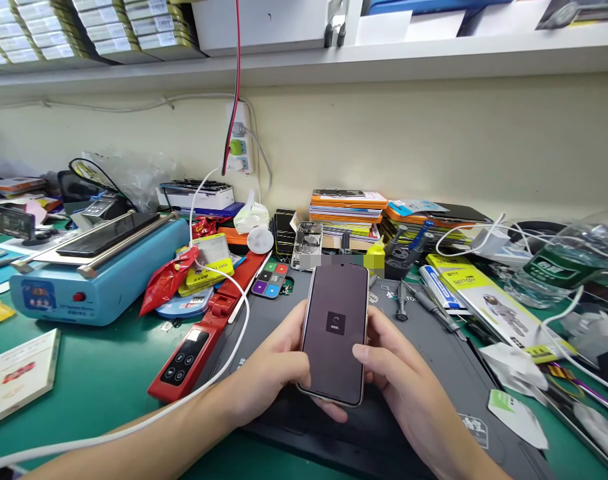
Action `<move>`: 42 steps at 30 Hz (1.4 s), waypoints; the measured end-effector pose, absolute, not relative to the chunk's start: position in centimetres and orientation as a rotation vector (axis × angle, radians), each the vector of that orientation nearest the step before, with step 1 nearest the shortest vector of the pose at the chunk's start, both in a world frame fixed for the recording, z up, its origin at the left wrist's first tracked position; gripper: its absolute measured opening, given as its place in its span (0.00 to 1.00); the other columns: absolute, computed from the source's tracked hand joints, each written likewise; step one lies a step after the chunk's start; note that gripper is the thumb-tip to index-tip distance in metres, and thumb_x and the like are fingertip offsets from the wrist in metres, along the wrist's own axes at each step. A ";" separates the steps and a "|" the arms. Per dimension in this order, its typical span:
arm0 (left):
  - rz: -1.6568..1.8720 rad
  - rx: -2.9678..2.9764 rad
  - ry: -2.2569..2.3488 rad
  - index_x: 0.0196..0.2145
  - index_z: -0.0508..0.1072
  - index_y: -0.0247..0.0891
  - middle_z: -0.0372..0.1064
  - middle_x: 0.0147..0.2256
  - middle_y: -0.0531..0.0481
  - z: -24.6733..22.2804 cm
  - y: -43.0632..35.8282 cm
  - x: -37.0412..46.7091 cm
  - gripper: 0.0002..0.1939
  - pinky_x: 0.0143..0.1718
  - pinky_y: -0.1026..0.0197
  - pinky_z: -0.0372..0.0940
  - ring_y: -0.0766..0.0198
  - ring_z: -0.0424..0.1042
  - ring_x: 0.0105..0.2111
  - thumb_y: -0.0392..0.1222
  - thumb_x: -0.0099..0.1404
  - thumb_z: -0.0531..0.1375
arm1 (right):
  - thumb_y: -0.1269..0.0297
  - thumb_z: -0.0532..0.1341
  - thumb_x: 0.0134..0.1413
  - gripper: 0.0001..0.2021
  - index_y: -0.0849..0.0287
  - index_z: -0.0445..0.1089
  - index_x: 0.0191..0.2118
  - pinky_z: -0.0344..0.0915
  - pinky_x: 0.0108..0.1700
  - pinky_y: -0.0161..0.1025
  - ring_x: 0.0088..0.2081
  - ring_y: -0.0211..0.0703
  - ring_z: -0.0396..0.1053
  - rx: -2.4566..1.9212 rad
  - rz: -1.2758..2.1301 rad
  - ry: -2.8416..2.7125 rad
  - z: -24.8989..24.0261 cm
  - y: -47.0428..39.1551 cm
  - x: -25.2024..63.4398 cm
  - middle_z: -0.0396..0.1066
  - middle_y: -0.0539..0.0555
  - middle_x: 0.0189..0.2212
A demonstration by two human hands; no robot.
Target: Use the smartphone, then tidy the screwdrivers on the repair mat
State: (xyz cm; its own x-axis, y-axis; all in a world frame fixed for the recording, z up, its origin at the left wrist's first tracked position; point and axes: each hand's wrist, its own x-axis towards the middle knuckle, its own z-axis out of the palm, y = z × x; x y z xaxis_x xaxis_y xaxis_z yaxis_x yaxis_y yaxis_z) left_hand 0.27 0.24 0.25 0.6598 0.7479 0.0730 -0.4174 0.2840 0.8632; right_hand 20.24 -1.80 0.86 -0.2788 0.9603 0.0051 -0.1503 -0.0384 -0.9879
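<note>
A green surface [99, 363] is carrying a grey mat [451, 363], and the person is working over its middle. Nearest, the left hand [277, 360] and right hand [397, 353] are both closing on the phone [333, 370], which they are holding between them above the mat. Its long axis is running almost exactly from 12 to 6, its screen facing the person and showing a small dark box [337, 323]. From the left hand the phone is lying between 2 and 3 o'clock; from the right hand, between 9 and 10. Neither hand is nearer, since both are touching it. The left thumb is lying along the lower left edge; the right thumb is reaching over the right edge, its tip pointing to 10, though whether it is pressing the glass I cannot tell.

Farther out from the phone, a red tool [213, 325] is lying at 9, a screwdriver [402, 300] at 2, coloured tiles [271, 280] between 10 and 11, and a phone shell [311, 240] between 11 and 12. Beyond, a wall [434, 133] is rising at 12 under a shelf [424, 61].
</note>
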 end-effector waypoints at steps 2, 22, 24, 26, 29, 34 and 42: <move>0.810 0.997 0.350 0.66 0.65 0.49 0.72 0.55 0.46 0.0 0.3 0.3 0.44 0.38 0.54 0.81 0.50 0.79 0.47 0.25 0.52 0.56 | 0.62 0.59 0.69 0.14 0.47 0.70 0.58 0.69 0.43 0.39 0.43 0.48 0.71 -0.958 1.509 -1.281 0.9 -1.8 20.2 0.74 0.50 0.44; 0.829 0.966 0.270 0.64 0.66 0.47 0.71 0.59 0.43 -0.9 0.7 0.1 0.38 0.37 0.53 0.82 0.44 0.77 0.53 0.27 0.56 0.55 | 0.60 0.62 0.68 0.16 0.47 0.70 0.59 0.74 0.40 0.39 0.46 0.50 0.74 -0.947 1.512 -1.223 1.1 -1.8 19.9 0.74 0.52 0.53; 0.826 0.964 0.289 0.64 0.66 0.47 0.72 0.58 0.44 -0.8 0.6 0.1 0.38 0.37 0.53 0.82 0.45 0.78 0.53 0.27 0.56 0.55 | 0.58 0.62 0.68 0.17 0.48 0.69 0.60 0.74 0.41 0.40 0.46 0.51 0.73 -0.954 1.515 -1.228 1.2 -1.9 19.9 0.74 0.53 0.53; 0.821 0.967 0.289 0.64 0.66 0.46 0.72 0.57 0.44 -0.7 0.5 0.1 0.36 0.37 0.53 0.82 0.45 0.78 0.53 0.27 0.59 0.55 | 0.57 0.62 0.68 0.18 0.49 0.68 0.61 0.74 0.40 0.40 0.44 0.49 0.73 -0.952 1.526 -1.229 1.2 -2.0 19.9 0.74 0.54 0.53; 0.822 0.967 0.272 0.63 0.66 0.46 0.71 0.59 0.42 -0.8 0.6 0.2 0.31 0.37 0.53 0.82 0.43 0.77 0.54 0.31 0.64 0.57 | 0.57 0.61 0.69 0.18 0.50 0.68 0.61 0.74 0.38 0.40 0.42 0.49 0.73 -0.952 1.524 -1.225 1.3 -2.0 20.0 0.75 0.55 0.52; 0.825 0.958 0.304 0.65 0.64 0.47 0.69 0.61 0.40 -0.9 0.7 0.3 0.28 0.35 0.53 0.82 0.42 0.78 0.53 0.38 0.69 0.58 | 0.56 0.61 0.69 0.20 0.50 0.66 0.64 0.74 0.37 0.39 0.40 0.47 0.73 -0.956 1.532 -1.209 1.1 -1.9 20.0 0.73 0.56 0.55; 0.780 1.028 0.337 0.64 0.64 0.47 0.74 0.54 0.45 -0.4 0.1 0.4 0.37 0.39 0.58 0.81 0.48 0.76 0.55 0.25 0.58 0.58 | 0.53 0.61 0.71 0.20 0.49 0.67 0.64 0.76 0.38 0.42 0.42 0.49 0.75 -0.951 1.551 -1.195 1.2 -1.7 19.9 0.73 0.55 0.56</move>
State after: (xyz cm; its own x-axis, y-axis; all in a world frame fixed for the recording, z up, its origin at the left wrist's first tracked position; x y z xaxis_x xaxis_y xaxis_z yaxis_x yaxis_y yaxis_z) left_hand 0.43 0.15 -0.38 0.6893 0.7176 0.0990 -0.4194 0.2839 0.8623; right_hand 19.91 -1.74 1.19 -0.2701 0.9621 -0.0373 -0.2095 -0.0965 -0.9730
